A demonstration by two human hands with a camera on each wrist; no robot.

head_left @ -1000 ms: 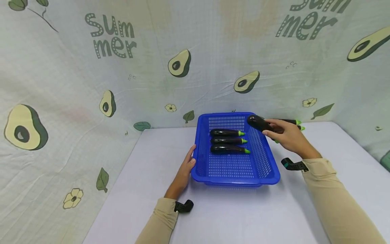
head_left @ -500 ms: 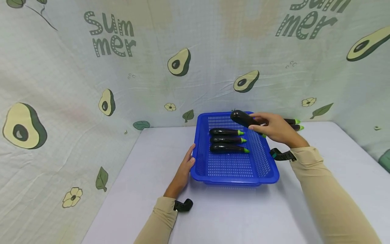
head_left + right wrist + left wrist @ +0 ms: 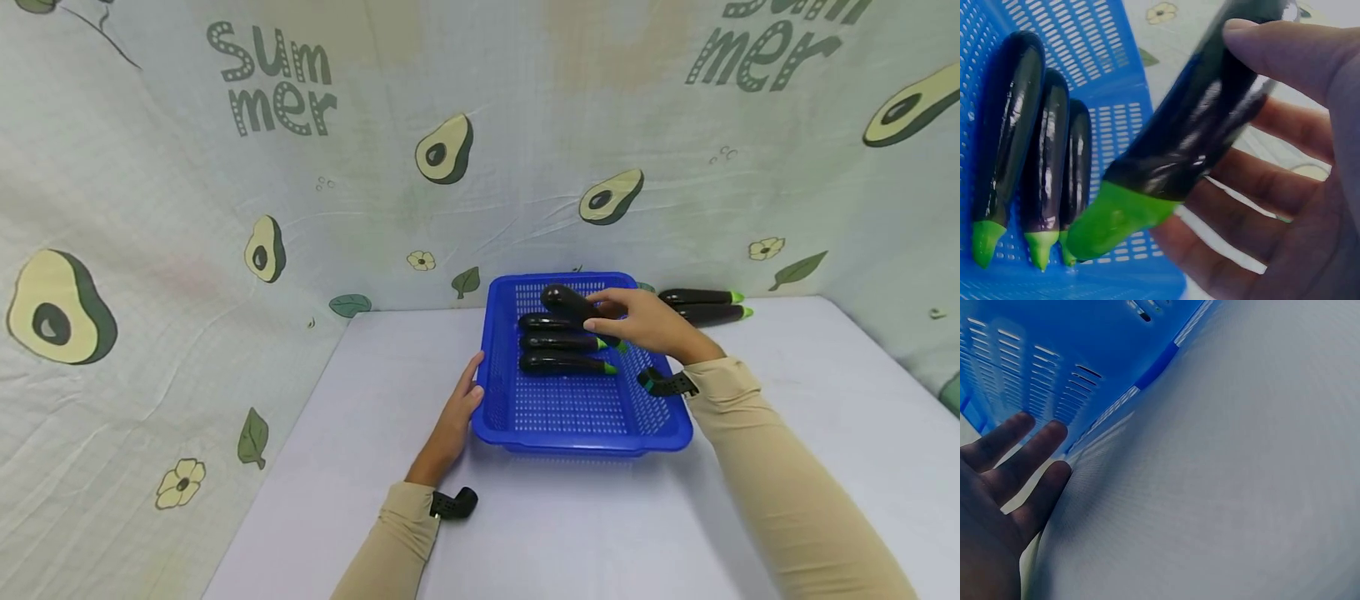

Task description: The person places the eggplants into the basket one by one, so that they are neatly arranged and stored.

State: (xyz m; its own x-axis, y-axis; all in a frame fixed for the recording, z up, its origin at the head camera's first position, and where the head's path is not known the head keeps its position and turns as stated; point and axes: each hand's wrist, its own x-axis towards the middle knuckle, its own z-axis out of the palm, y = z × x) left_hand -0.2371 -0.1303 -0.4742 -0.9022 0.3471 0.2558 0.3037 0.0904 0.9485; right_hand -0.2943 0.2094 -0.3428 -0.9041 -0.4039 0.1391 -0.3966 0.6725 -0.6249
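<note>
My right hand holds a dark eggplant between thumb and fingers above the far part of the blue plastic basket. Its green stem end points down and toward the right in the head view. Three more eggplants lie side by side on the basket floor, among them the nearest eggplant; the held one partly covers the farthest. At the basket's left side rests my left hand. The left wrist view shows its straight, spread fingers against the slotted outer wall.
Two eggplants lie on the white table right of the basket, near the back. Behind the table hangs a cloth printed with avocados. The basket stands close to that cloth.
My right hand has carried the eggplant leftward from the basket's right rim and lowered it toward the other eggplants. The left hand has stayed at the basket's side.
</note>
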